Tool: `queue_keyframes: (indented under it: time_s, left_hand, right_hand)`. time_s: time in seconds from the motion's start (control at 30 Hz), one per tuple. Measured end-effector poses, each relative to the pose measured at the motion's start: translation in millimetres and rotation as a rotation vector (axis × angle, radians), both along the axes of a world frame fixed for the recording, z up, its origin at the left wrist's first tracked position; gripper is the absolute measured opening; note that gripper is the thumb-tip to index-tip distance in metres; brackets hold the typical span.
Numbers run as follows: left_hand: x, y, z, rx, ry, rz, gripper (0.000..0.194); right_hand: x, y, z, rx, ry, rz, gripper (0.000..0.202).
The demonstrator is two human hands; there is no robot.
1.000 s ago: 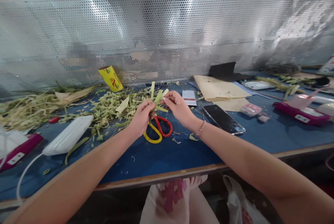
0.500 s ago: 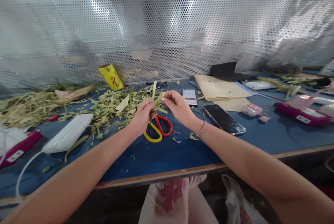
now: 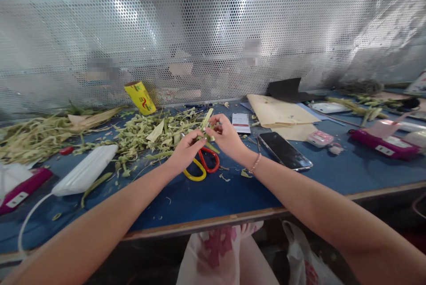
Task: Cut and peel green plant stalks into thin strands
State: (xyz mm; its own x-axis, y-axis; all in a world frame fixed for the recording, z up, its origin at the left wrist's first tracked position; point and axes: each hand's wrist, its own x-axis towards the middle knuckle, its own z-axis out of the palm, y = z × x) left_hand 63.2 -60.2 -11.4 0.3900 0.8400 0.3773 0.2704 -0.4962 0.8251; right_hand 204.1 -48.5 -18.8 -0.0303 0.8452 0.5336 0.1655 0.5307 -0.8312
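Note:
Between the fingertips of both hands is a pale green plant leaf strip [image 3: 207, 117], its flat end pointing up and a thinner end hanging below. My left hand [image 3: 187, 148] pinches it from the left, and my right hand [image 3: 223, 135] pinches it from the right, close to the left fingertips. Just below lie scissors with one red and one yellow handle [image 3: 210, 170]; their blades are hidden behind my left hand. A heap of cut green plant pieces [image 3: 141, 132] spreads over the blue table to the left of my hands.
A yellow tube [image 3: 141, 99] leans near the perforated metal screen [image 3: 213, 23]. At left are a white power bank-like block [image 3: 85, 170] with a cable and long dried leaves [image 3: 40, 136]. To the right lie a phone [image 3: 284, 150], brown paper [image 3: 282, 112] and a pink case [image 3: 320, 138].
My fingers have come closer together on the leaf strip. Its upper end has shifted right and tilts more. The scissors lie where they were.

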Motion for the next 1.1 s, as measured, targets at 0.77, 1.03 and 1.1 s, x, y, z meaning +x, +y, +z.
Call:
queue_keyframes:
  time_s: [0.77,1.03,1.1]
  left_hand:
    - [5,1,-8.0,-0.106,-0.233,0.071,0.030]
    - [2,5,-12.9,-0.203,-0.289,0.029,0.021]
    - [3,4,-13.0,-0.226,-0.275,0.027,0.021]
  right_hand:
    - [-3,-11,0.8,0.330,-0.156,-0.016,0.018]
    - [1,-12,4.8,0.221,-0.086,0.193,0.031]
    - [2,-10,4.7,0.199,-0.108,0.202,0.024]
